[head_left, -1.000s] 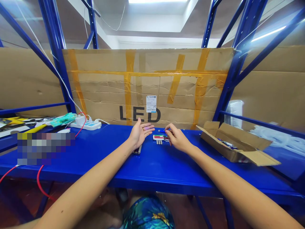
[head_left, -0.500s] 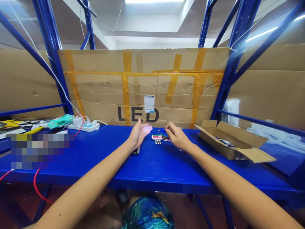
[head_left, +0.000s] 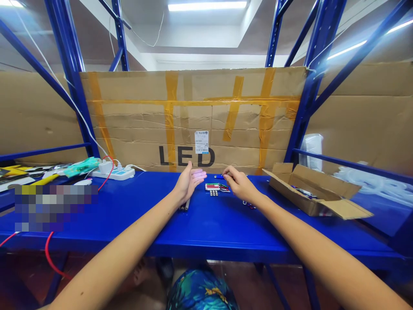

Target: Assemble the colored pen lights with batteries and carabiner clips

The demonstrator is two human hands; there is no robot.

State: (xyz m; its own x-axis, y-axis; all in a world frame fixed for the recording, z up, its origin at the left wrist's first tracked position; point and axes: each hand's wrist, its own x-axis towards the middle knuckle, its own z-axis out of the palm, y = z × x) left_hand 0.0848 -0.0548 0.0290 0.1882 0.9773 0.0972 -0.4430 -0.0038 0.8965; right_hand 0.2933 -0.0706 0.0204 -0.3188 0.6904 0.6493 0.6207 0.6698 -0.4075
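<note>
Both hands reach out over a blue metal shelf (head_left: 206,228). The left hand (head_left: 189,183) lies with its palm turned up and its fingers spread loosely, holding nothing; its wrist rests just above two thin dark rods (head_left: 185,204) lying side by side on the shelf. The right hand (head_left: 238,185) is palm down, with thumb and forefinger pinched together at a small blue piece (head_left: 219,176); whether the piece is truly gripped or only touched is too small to tell.

Behind the hands stands a large cardboard sheet (head_left: 193,120) patched with brown tape, printed with the letters LED and carrying a white label (head_left: 201,142). Blue rack posts (head_left: 69,69) rise on either side. To the right lies an open cardboard box (head_left: 318,193), flaps out, with small items inside that cannot be made out. At far left a white power strip (head_left: 112,173) sits near the back of the shelf with a red wire (head_left: 48,254) trailing down off the front edge.

Between the two hands, close to the right fingertips, lies a small bundle of red, green and white sticks (head_left: 215,186), and just in front of it a cluster of tiny silver pieces (head_left: 214,193).
</note>
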